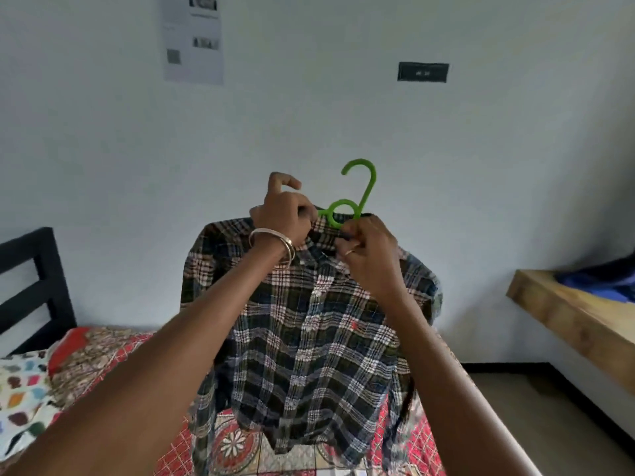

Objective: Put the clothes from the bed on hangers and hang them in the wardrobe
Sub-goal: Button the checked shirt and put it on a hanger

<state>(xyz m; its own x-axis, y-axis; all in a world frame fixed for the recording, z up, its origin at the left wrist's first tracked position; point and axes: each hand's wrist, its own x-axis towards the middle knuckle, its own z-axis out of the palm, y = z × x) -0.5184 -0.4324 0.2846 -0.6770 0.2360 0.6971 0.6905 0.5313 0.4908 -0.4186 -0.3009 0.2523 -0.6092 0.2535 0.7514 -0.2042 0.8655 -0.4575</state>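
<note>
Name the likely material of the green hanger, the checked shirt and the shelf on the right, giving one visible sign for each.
Green hanger: probably moulded plastic, given its uniform bright colour and smooth rounded hook. Checked shirt: woven cloth, perhaps cotton, since it drapes in soft folds with a woven-in check. Shelf: looks like wood, or a wood-effect board, with brown grain streaks and a matt face.

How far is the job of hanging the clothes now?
Done: the dark plaid button shirt already sits on the green plastic hanger, shoulders spread. In hand: the left hand and the right hand both pinch the collar, seemingly straightening it, above the red patterned bed cover. Left: carrying it to the wardrobe, which is not in view. Blue cloth lies on the wooden shelf.
</note>
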